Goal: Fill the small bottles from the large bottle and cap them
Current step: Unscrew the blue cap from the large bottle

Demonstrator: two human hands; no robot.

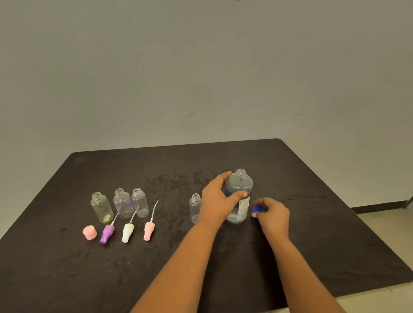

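The large clear bottle (240, 190) stands upright and uncapped on the dark table (301, 259), with liquid in it. My left hand (217, 199) is wrapped around its left side. My right hand (273, 215), low beside the bottle's right, pinches its blue cap (256, 209) close to the tabletop. One small clear bottle (195, 207) stands open just left of my left hand. Three more open small bottles stand further left: a yellowish one (101, 207), a purplish one (123, 203) and a clear one (140, 203).
In front of the three bottles lie a pink round cap (90, 232) and three spray tops with tubes: purple (107, 233), pale green (127, 232) and pink (148, 230). A plain wall rises behind the table; floor shows at the right.
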